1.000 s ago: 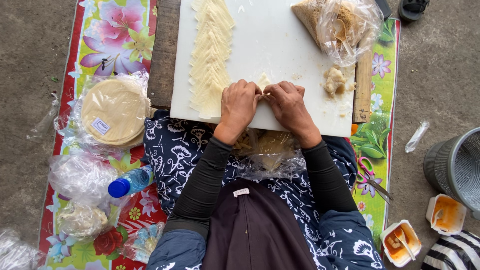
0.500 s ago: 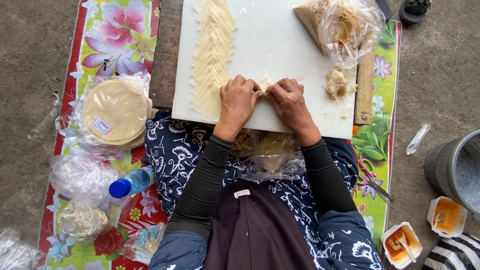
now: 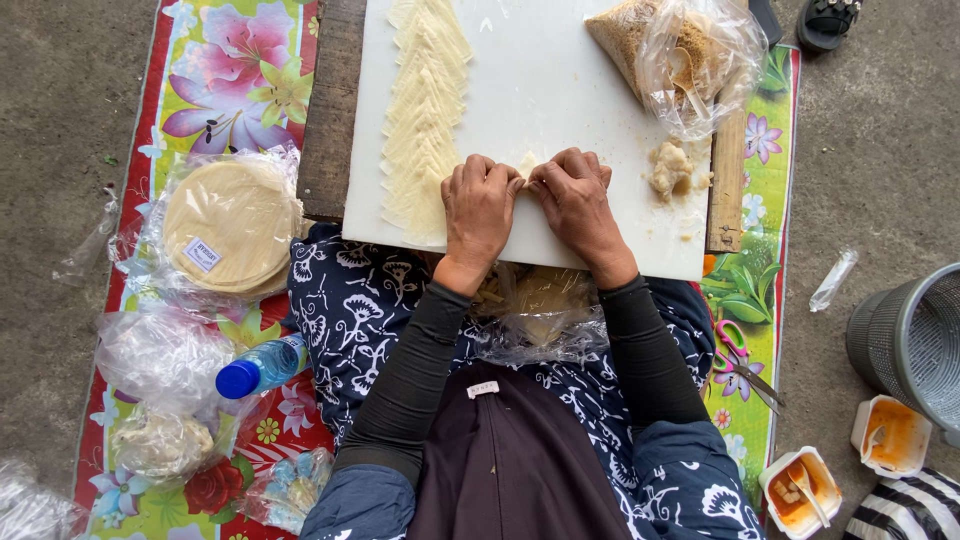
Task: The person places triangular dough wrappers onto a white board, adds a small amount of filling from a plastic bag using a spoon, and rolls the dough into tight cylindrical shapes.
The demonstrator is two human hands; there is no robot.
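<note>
White plastic board (image 3: 560,90) lies on the surface before me. My left hand (image 3: 480,205) and right hand (image 3: 580,200) meet at its near edge, each grip pinching a small pale wrapper (image 3: 528,165) between the fingertips. Stacked wrappers (image 3: 425,110) run left of them; filling lump (image 3: 670,168) sits right.

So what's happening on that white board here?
A person seated on a flowered mat has both hands together at the near edge of a white board. The left hand and right hand pinch a small pale wrapper piece between them. A row of cut wrappers lies to the left, a lump of filling and a bag of filling to the right.
</note>
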